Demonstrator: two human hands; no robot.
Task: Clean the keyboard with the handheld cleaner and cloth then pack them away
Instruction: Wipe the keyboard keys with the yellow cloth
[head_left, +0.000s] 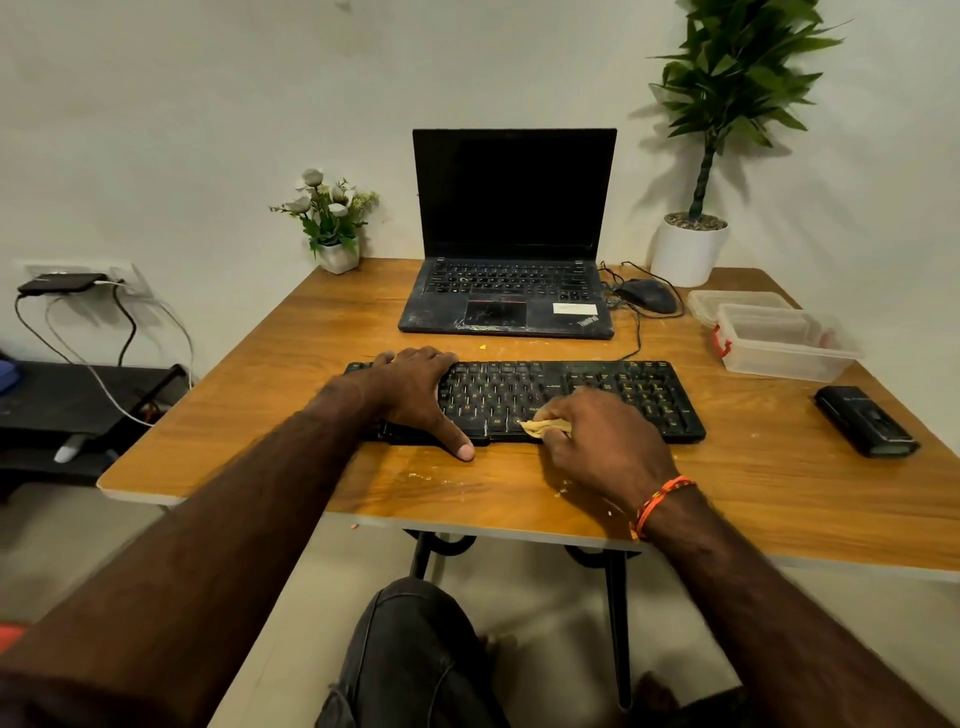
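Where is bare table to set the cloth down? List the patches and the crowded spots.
Free: the table left of the keyboard, up to the flower pot; also the near edge right of the right hand. Crowded: the right side, with containers, black handheld cleaner, mouse, and plant pot.

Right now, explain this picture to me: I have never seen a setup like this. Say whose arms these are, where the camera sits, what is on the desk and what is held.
There is no machine here. The one picture comes from a camera worn on a person's head, looking down at their own arms.

The left hand rests flat on the left end of a black keyboard, steadying it. The right hand pinches a small yellowish cloth against the keys near the front edge.

Also on the wooden table: an open laptop, a mouse, a clear plastic box, a black handheld device, probably the cleaner, and two potted plants.
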